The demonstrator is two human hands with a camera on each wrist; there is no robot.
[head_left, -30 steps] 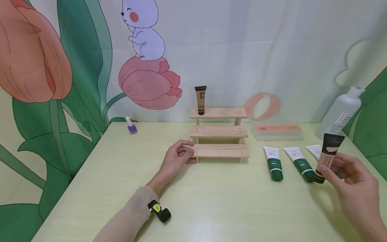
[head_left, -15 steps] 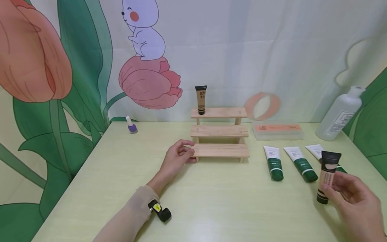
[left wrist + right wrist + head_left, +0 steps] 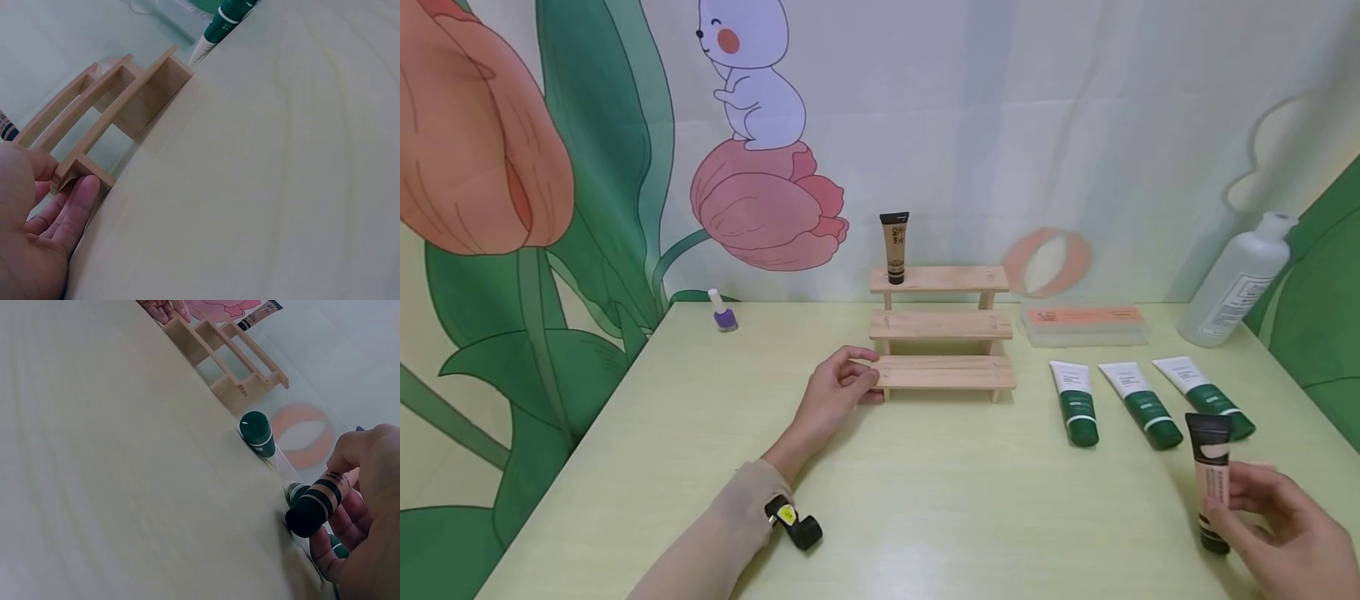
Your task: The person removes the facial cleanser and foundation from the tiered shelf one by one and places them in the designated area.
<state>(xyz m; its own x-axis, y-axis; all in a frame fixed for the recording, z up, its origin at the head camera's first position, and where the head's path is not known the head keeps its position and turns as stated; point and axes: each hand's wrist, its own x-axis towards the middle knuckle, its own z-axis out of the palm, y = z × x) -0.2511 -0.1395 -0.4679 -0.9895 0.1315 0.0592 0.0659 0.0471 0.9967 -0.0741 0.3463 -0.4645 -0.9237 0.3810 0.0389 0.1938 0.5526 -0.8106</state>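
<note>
At the left end of the lowest board of a three-step wooden display stand (image 3: 947, 372), my left hand (image 3: 835, 387) grips the edge; the left wrist view shows its fingers around the board end (image 3: 65, 178). My right hand (image 3: 1285, 525), at the right front, pinches a beige cosmetic tube (image 3: 1212, 483) with black ends. The tube stands nearly upright, cap down and close over the table; in the right wrist view its black cap (image 3: 306, 515) faces the camera. Another beige tube (image 3: 895, 248) stands cap down at the left of the top board.
Three green-and-white tubes (image 3: 1078, 417) lie side by side right of the stand. Behind them are a clear flat box (image 3: 1084, 323) with an orange label and a white bottle (image 3: 1236, 279). A purple nail polish bottle (image 3: 725, 317) stands at the back left, before the printed curtain.
My right hand has brought the beige tube down toward the front of the table, uncovering the rightmost green-and-white tube. My left hand stays at the stand; the head view shifts slightly.
</note>
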